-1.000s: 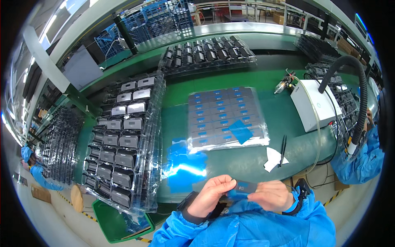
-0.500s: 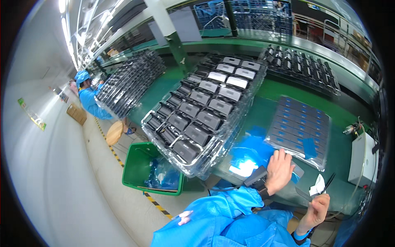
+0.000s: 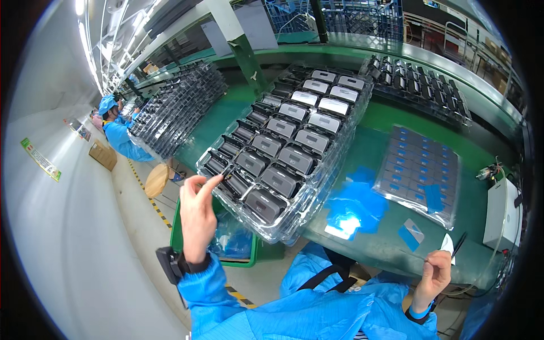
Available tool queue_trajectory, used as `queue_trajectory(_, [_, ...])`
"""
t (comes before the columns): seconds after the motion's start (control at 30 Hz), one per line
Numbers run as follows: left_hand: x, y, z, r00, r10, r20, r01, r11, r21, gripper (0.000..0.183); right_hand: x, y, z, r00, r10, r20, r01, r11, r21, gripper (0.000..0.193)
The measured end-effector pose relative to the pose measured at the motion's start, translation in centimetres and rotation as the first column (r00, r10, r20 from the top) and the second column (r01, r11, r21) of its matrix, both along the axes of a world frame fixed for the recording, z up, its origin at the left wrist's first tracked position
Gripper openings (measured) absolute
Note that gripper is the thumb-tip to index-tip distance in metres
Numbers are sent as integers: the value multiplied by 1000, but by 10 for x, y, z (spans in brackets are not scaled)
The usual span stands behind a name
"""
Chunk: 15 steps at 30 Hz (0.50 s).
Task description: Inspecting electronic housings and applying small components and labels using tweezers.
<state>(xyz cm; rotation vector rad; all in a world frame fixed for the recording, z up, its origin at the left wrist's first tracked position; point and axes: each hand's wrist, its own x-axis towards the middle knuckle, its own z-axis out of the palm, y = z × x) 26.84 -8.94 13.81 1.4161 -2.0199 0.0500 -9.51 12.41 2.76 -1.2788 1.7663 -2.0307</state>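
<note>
Your left hand (image 3: 198,220): fingers parted, seemingly empty, near tray (image 3: 265,231) likely pocketed to separate cases (image 3: 264,205); right hand (image 3: 437,273): pinched, contents unclear.

Head cam, L fisheye, faces down over nr bench (image 3: 368,148).

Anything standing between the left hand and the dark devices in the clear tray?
Nothing visible does: the left hand overlaps the near edge of the clear tray in view, close to the dark devices; contact is unclear.
</note>
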Motion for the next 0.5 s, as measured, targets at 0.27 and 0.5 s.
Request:
queue_trajectory(0.27, [46,-26,-4,989,-94,117,89,995,44,15,17,9,9,999,-37,-1,37,998,45,7])
queue_trajectory(0.5, [-55,45,-11,493,-141,-858,699,651,294,13,10,-5,22,972,-93,217,142,965,-222,4])
